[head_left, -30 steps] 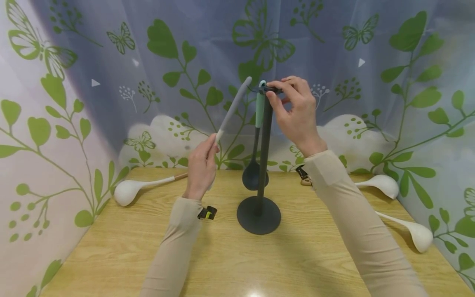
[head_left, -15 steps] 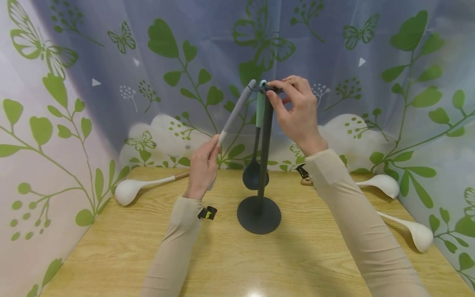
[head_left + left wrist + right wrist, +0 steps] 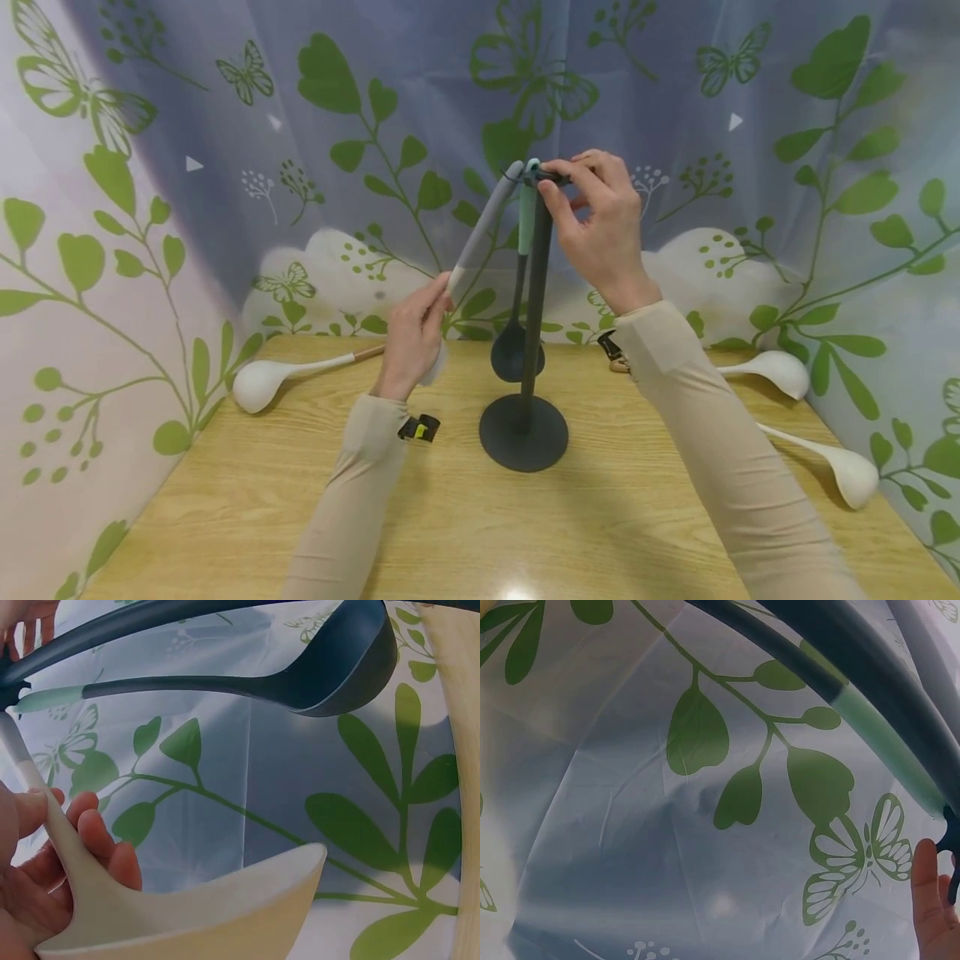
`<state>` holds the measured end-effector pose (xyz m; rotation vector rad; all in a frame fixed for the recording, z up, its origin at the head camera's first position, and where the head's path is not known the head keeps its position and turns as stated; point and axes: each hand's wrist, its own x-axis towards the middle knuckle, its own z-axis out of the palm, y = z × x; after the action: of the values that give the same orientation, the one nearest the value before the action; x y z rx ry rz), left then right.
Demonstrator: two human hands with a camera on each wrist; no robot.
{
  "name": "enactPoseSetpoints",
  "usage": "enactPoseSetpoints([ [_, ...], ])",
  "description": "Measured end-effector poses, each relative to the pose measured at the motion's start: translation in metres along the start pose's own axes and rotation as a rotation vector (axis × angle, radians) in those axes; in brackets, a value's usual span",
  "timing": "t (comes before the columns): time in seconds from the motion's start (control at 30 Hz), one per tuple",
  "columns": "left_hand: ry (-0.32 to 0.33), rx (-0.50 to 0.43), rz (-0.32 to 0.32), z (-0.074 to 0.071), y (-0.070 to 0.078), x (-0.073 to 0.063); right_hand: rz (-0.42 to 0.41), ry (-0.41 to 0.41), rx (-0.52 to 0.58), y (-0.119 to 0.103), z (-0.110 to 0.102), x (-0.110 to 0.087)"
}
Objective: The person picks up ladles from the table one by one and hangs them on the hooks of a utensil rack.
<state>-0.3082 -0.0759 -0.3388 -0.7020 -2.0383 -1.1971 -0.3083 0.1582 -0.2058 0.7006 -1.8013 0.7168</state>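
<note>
I saw left hand gripping ladle | slanted up-right, tip by stand top, upper centre | right hand pinched top

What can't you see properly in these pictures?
Head view: the bowl of the held ladle, mostly behind the left hand.
Left wrist view: part of that bowl, past the bottom edge.
Right wrist view: most of the right hand, past the right edge.
Head view: whether the held ladle is hooked on the stand; too small.
</note>
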Motion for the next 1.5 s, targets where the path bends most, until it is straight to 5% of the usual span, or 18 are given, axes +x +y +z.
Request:
enactPoseSetpoints([
  [0.47,-0.080,-0.010,-0.007,-0.001,-0.002,0.002,0.028,0.010,0.011,-0.003,0.002,-0.001],
  [0.77,-0.068,-0.026,-0.006,0.000,-0.001,0.002,0.039,0.015,0.013,-0.006,0.002,-0.001],
  [1.07,-0.150,-0.167,-0.092,0.006,-0.001,0.003,0.033,0.015,0.013,-0.006,0.002,0.000],
  [1.5,-0.164,-0.033,0.023,0.017,-0.007,0.002,0.016,0.020,0.017,-0.004,0.003,-0.001],
])
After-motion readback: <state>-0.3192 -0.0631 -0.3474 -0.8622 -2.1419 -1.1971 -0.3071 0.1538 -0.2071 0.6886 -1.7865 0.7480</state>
